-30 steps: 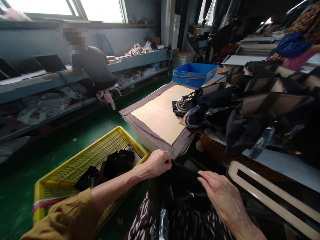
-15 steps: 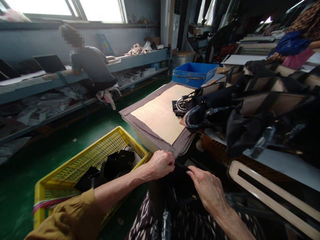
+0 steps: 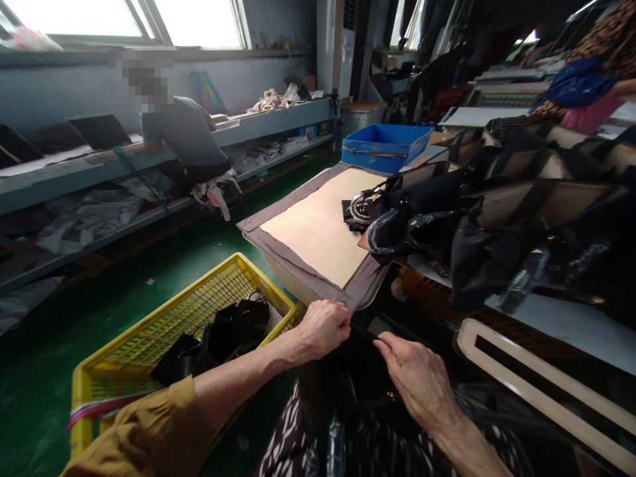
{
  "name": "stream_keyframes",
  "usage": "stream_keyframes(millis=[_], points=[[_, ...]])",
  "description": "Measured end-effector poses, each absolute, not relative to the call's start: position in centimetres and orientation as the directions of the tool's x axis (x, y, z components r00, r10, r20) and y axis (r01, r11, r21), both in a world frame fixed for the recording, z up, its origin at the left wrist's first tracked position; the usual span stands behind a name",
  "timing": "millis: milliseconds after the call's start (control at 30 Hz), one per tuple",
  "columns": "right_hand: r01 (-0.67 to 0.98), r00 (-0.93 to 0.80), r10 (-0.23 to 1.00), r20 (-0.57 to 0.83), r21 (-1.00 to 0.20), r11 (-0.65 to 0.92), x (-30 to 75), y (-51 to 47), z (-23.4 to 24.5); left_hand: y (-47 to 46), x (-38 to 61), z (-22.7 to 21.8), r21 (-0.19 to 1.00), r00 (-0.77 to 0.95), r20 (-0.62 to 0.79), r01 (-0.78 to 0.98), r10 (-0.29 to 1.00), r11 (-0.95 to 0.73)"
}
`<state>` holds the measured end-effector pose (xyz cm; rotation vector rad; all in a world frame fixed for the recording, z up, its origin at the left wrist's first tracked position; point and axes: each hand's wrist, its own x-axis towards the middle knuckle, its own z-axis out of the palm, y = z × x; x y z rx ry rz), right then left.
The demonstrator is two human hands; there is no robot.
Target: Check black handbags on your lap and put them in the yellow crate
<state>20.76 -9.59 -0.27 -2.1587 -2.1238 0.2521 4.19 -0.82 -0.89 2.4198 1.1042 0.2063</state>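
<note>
A black handbag [image 3: 358, 371] rests on my lap, dark against the patterned cloth, with a small gold-coloured fitting and a plastic-wrapped handle [image 3: 336, 444] hanging at its near side. My left hand [image 3: 325, 328] is closed on the bag's upper edge at the far left. Opposite it, my right hand [image 3: 415, 371] pinches the same edge between thumb and fingers. The edge is stretched between the two hands. Most of the bag's body is lost in shadow, so its inside cannot be made out.
Left of my lap stands a yellow basket [image 3: 112, 351] holding black pieces. Ahead is a low table with a pale board [image 3: 313, 218] and a blue bin [image 3: 385, 149] behind. Black bags [image 3: 497, 218] crowd the right, above a slotted pale frame [image 3: 541, 391]. A person [image 3: 186, 129] sits at the left bench.
Both hands keep their hold on the bag's edge and have shifted very slightly to the right in view. Little else differs.
</note>
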Motion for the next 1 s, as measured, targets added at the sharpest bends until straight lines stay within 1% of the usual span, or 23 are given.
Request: stream_keyframes(millis=[167, 333, 467, 600, 667, 733, 800, 933, 967, 1000], points=[[0.980, 0.000, 1.000, -0.030, -0.200, -0.006, 20.7, -9.6, -0.3, -0.9, 4.5, -0.6, 0.469, 0.645, -0.090, 0.700, 0.759, -0.539], [0.982, -0.003, 0.999, -0.035, -0.187, -0.004, 20.9, -9.6, -0.4, -1.0, 4.7, -0.3, 0.449, 0.609, -0.116, 0.737, 0.784, -0.505], [0.987, -0.007, 0.997, -0.079, -0.163, -0.006, 20.5, -9.3, 0.0, -1.1, 4.8, -0.3, 0.461, 0.615, -0.105, 0.726, 0.782, -0.510], [0.993, -0.028, 0.990, -0.139, -0.116, 0.012, 19.4, -8.3, 0.4, -1.2, 5.0, -0.7, 0.476, 0.628, -0.103, 0.712, 0.772, -0.516], [0.989, -0.071, 0.986, -0.154, -0.139, 0.049, 18.9, -7.7, 0.4, -1.2, 5.1, -0.8, 0.475, 0.635, -0.120, 0.712, 0.763, -0.518], [0.974, -0.128, 0.977, -0.172, -0.206, 0.091, 18.6, -7.1, 0.4, -1.2, 5.1, -0.5, 0.473, 0.646, -0.147, 0.711, 0.749, -0.521], [0.960, -0.155, 0.970, -0.189, -0.260, 0.102, 18.5, -6.7, 0.2, -1.2, 4.9, 0.0, 0.477, 0.655, -0.143, 0.702, 0.742, -0.529], [0.961, -0.107, 0.972, -0.211, -0.274, 0.046, 18.9, -6.3, 0.4, -1.1, 3.5, 1.3, 0.463, 0.606, -0.032, 0.714, 0.795, -0.525], [0.962, -0.097, 0.971, -0.217, -0.272, 0.035, 18.9, -6.3, 0.5, -0.9, 2.9, 1.4, 0.482, 0.584, -0.050, 0.725, 0.810, -0.492], [0.963, -0.091, 0.971, -0.221, -0.269, 0.029, 19.0, -6.3, 0.7, -0.8, 2.3, 1.4, 0.522, 0.566, -0.105, 0.731, 0.818, -0.439]])
